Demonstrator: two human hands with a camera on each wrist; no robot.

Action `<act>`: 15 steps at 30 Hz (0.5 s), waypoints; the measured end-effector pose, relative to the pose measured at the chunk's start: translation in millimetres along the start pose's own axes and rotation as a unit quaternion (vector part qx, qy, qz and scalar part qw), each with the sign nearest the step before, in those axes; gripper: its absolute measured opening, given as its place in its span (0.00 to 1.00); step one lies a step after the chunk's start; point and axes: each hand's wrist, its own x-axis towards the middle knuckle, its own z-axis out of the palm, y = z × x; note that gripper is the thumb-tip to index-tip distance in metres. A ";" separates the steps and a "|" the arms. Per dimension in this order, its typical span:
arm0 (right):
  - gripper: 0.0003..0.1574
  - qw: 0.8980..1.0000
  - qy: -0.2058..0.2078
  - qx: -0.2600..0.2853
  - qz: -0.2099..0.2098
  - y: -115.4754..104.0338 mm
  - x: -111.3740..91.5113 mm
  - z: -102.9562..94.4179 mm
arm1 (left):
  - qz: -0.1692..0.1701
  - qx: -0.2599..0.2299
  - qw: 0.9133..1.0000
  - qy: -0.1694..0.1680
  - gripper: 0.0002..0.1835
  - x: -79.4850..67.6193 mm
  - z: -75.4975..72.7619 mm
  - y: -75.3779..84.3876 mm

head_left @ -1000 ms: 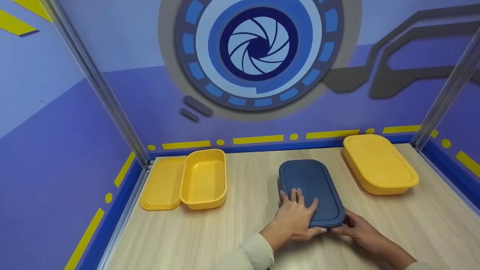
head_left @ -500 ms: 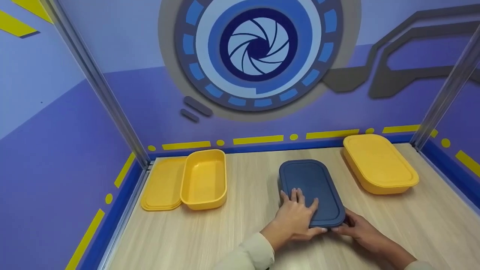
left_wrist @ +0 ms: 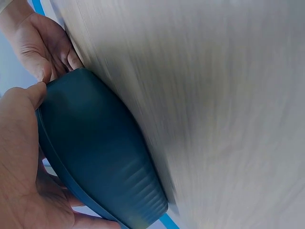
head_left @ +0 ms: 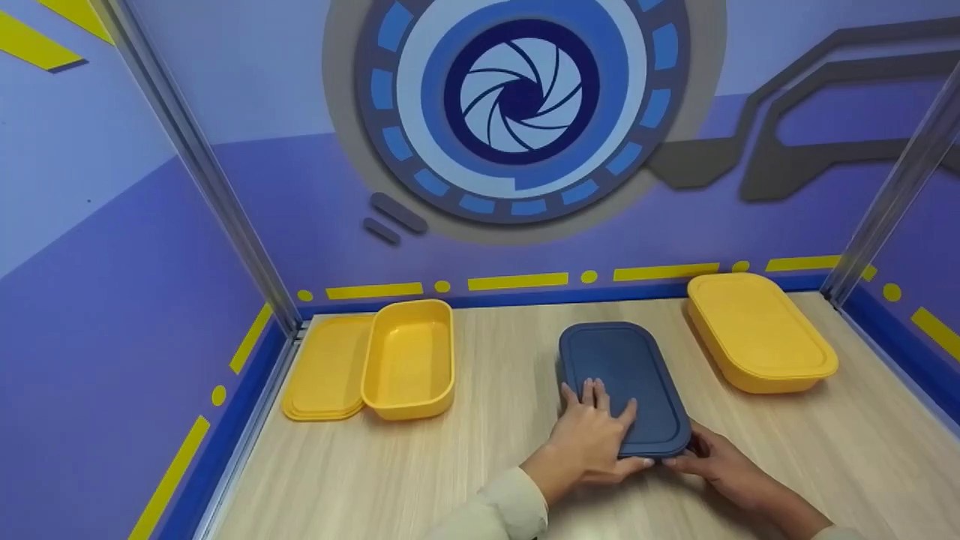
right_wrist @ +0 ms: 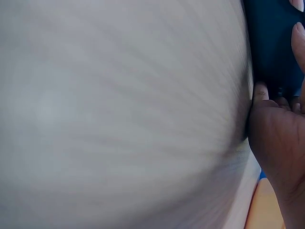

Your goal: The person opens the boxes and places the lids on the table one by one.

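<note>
A dark blue food container [head_left: 611, 349] with its lid on stands on the table, right of the middle in the head view. My left hand [head_left: 589, 442] lies over the near left part of the lid, fingers spread, thumb along the near edge. At the near right corner my right hand [head_left: 724, 469] holds the container, its thumb at the front and its fingers round the side. The left wrist view shows the container's ribbed side wall [left_wrist: 119, 143] and both thumbs meeting at one corner. In the right wrist view the right fingers [right_wrist: 260, 91] touch the container's wall, partly hidden.
A yellow container [head_left: 761, 330] with its lid on sits at the back right. At the left, an uncovered yellow container [head_left: 409, 360] stands beside a yellow lid [head_left: 326, 367], slightly overlapping it in view. Printed panels with metal posts [head_left: 195, 157] enclose the wooden table [head_left: 360, 472].
The head view has shifted very slightly. Both hands and the containers keep their places.
</note>
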 end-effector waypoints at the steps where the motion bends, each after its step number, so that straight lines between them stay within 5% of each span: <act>1: 0.61 1.000 -0.002 0.006 -0.002 0.3 0.2 0.4 | -0.001 -0.001 1.000 0.001 0.49 -0.3 0.7 0.3; 15: 0.62 0.999 -0.004 0.043 -0.015 3.2 -1.3 0.4 | -0.006 0.004 1.000 -0.010 0.49 -0.4 -0.7 3.9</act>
